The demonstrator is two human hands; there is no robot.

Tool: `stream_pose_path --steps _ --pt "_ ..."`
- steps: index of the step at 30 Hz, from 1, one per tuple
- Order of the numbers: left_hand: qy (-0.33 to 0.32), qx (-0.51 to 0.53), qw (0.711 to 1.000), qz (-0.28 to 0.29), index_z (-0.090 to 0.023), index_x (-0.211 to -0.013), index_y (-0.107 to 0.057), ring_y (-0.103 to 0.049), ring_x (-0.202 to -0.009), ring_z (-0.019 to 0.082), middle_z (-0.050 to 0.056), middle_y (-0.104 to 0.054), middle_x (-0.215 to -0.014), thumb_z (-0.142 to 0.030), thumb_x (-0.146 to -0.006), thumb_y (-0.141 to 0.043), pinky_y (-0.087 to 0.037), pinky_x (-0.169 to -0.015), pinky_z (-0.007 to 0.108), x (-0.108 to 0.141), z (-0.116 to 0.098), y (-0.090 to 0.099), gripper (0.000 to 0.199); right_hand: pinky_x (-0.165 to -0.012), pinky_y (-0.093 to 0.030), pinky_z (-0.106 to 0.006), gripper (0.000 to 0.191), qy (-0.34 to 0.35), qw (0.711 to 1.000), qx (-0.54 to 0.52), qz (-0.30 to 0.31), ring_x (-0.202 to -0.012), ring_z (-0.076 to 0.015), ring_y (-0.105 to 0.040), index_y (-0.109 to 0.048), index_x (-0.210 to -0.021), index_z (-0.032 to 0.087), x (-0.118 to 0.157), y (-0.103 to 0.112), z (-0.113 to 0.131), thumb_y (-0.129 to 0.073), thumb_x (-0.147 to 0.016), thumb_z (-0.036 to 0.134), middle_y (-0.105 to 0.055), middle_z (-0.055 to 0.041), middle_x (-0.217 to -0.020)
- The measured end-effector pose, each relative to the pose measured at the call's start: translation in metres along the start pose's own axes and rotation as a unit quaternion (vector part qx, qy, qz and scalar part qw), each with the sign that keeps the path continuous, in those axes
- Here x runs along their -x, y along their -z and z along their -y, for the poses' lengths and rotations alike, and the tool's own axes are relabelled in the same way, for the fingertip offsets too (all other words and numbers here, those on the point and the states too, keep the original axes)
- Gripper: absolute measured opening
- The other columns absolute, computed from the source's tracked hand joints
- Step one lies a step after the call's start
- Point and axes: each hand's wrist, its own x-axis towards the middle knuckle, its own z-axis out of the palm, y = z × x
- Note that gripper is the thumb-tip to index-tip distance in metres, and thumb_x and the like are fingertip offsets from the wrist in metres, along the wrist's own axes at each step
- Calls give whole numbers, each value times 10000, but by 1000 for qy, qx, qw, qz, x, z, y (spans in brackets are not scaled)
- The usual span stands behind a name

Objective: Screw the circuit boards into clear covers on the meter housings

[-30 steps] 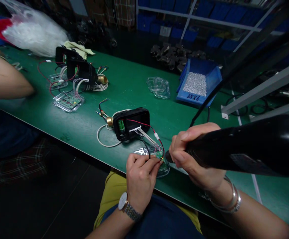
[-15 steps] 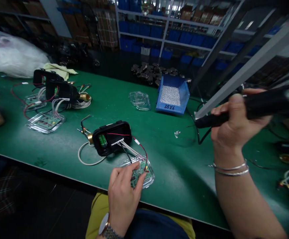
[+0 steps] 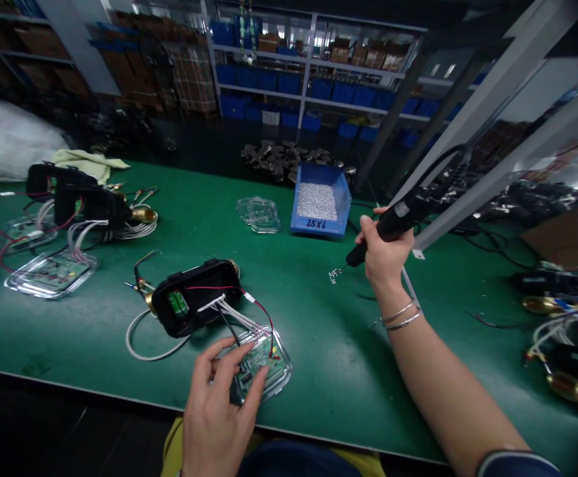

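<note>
My right hand (image 3: 387, 246) is wrapped round a black electric screwdriver (image 3: 401, 218). Its thin bit points down at a small cluster of loose silver screws (image 3: 333, 275) on the green bench; whether it touches one I cannot tell. My left hand (image 3: 224, 387) steadies a green circuit board (image 3: 262, 364) in a clear plastic cover, thumb and fingers on the board. White wires (image 3: 239, 317) and a red-black lead join the board to an open black housing (image 3: 202, 291) just behind it, with green batteries (image 3: 176, 303) inside.
A blue bin (image 3: 319, 227) of small silver screws, marked 25X6, stands at the back, beside clear covers (image 3: 259, 215). More wired housings (image 3: 93, 205) lie at left, brass-fitted parts (image 3: 575, 387) at right. A slanting grey post (image 3: 435, 225) rises near my right hand.
My right hand has brought the screwdriver left and down, so its bit is now at the loose screws. My left hand stays at the circuit board. The camera view has shifted right.
</note>
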Motion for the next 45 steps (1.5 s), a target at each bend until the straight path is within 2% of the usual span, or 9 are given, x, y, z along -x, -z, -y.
stream_pose_path --steps 4,8,16,19,23,28,36,40,45 --pt "-20 10 999 -30 -244 -1193 -665 -631 -1027 232 100 -573 -1239 -349 -927 -697 -558 -891 409 -4 -5 7 288 -518 -475 -290 306 -2 1000 -11 1 -493 -121 -558 -631 -990 229 2 -4 20 -833 -781 326 -574 82 -632" --pt "-79 8 993 -82 -253 -1078 -695 -606 -974 220 56 -649 -1057 -246 -899 -739 -478 -867 401 -16 -24 13 184 -514 -462 -273 295 -45 992 -111 34 -496 -109 -525 -616 -1018 222 15 -15 67 -816 -807 272 -520 87 -628" --pt "-66 -36 997 22 -314 -1130 -711 -592 -971 271 -24 -775 -933 -448 -845 -801 -277 -879 471 -57 -61 -13 327 -514 -442 -276 243 -105 948 -247 172 -500 -107 -511 -594 -1087 213 58 -22 143 -728 -888 176 -528 62 -640" --pt "-37 2 997 69 -313 -1154 -694 -595 -950 259 -37 -785 -896 -437 -876 -774 -261 -884 463 -64 -64 -21 315 -509 -425 -270 251 -106 944 -254 183 -495 -99 -513 -589 -1093 214 64 -21 148 -731 -888 186 -529 62 -651" --pt "-13 22 996 85 -320 -958 -729 -585 -925 237 -45 -760 -821 -310 -930 -723 -254 -876 450 -68 -66 -27 31 -505 -430 -270 260 -123 941 -255 186 -486 -97 -504 -580 -1091 224 64 -20 147 -734 -883 205 -525 70 -644" --pt "-27 -5 995 91 -331 -846 -744 -559 -913 250 -23 -744 -783 -378 -909 -739 -250 -871 464 -72 -62 -36 80 -498 -409 -274 244 -108 951 -245 158 -488 -109 -477 -600 -1068 219 56 -17 150 -746 -873 195 -505 63 -610" --pt "-35 -4 999 33 -380 -805 -791 -546 -947 249 -31 -762 -841 -415 -809 -837 -255 -872 466 -73 -55 -44 57 -493 -355 -302 220 -84 959 -240 128 -483 -120 -417 -643 -1010 266 47 -12 157 -778 -845 214 -454 56 -606" --pt "-38 28 999 21 -381 -840 -791 -567 -932 246 -61 -784 -805 -390 -841 -809 -246 -902 483 -75 -57 -37 21 -475 -366 -295 182 -76 962 -234 119 -471 -115 -402 -646 -1014 238 47 -13 156 -717 -854 192 -455 59 -581" --pt "-12 78 997 16 -422 -987 -771 -605 -961 229 -89 -793 -897 -283 -898 -766 -302 -922 472 -65 -58 -7 165 -451 -336 -273 234 -104 951 -273 105 -444 -106 -356 -656 -982 233 48 -12 162 -778 -787 190 -442 65 -538"
